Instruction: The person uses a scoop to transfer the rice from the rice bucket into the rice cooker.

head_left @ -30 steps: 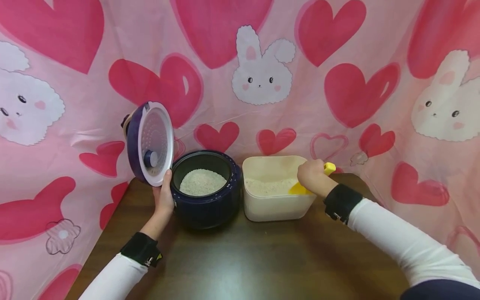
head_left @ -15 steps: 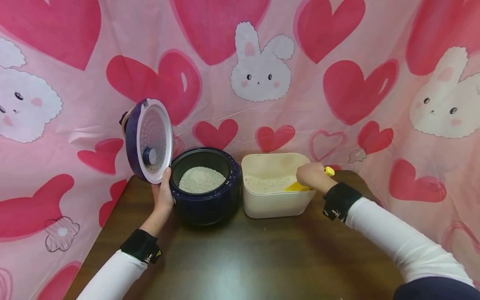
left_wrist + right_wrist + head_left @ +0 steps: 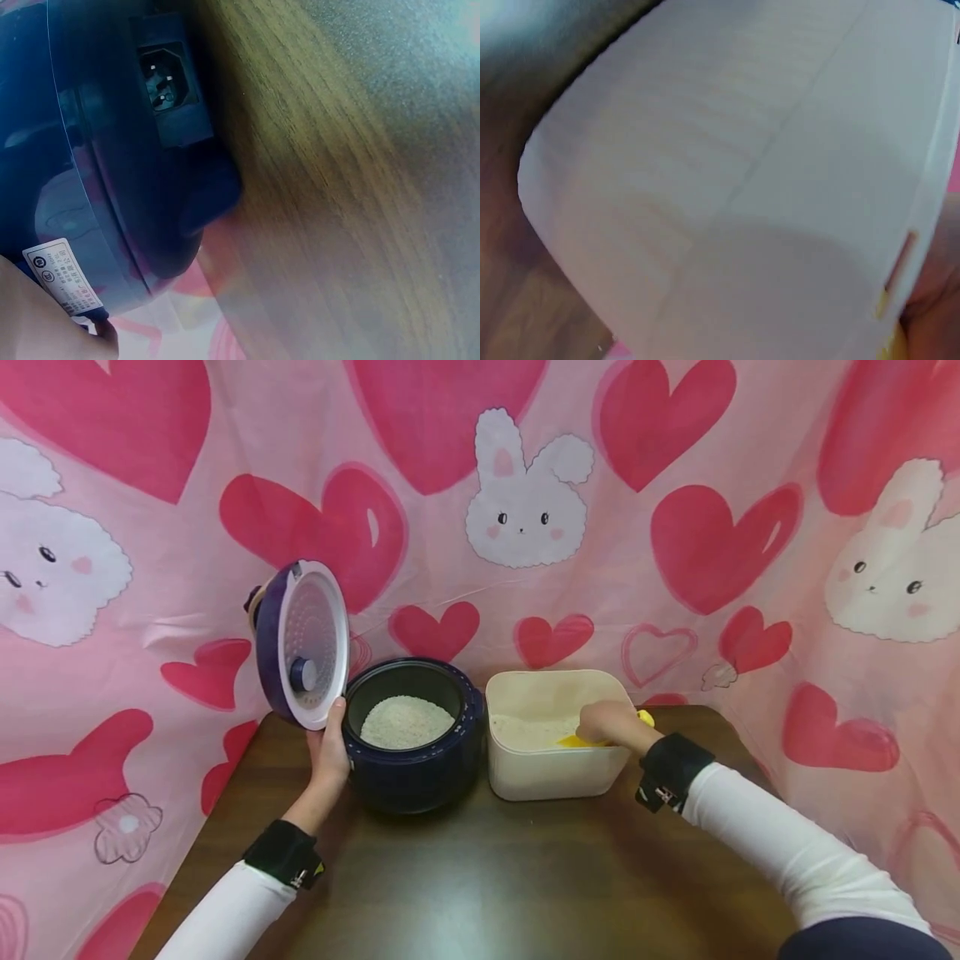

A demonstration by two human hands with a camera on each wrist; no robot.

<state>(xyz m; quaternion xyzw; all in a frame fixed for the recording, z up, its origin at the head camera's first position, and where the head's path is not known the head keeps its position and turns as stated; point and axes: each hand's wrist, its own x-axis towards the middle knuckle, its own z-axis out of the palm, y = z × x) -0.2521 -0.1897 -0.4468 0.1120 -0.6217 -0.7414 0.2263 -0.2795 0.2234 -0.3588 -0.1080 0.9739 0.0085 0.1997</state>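
Note:
My left hand [image 3: 327, 756] holds the raised lid [image 3: 264, 652] of a dark blue rice cooker [image 3: 416, 785], thumb on the pale rim. The lid stands upright, its perforated inner side facing right. White rice [image 3: 405, 724] is heaped in the dark inner pot. To the right stands a cream bin [image 3: 555, 777] of rice. Inside it my right hand [image 3: 611, 724] grips a yellow scoop [image 3: 574, 742], its blade partly hidden by hand and bin wall. The left wrist view shows the cooker's body [image 3: 112, 157] and power socket; the right wrist view shows mostly the bin wall [image 3: 727, 172].
Cooker and bin stand side by side near the back edge of a brown wooden table [image 3: 465, 877]. Close behind hangs a pink cloth [image 3: 442, 568] with hearts and rabbits. Black bands with cameras sit on both wrists.
My right hand has moved left and slightly further into the bin with the scoop, whose blade shifted left. The left hand and lid stay in place.

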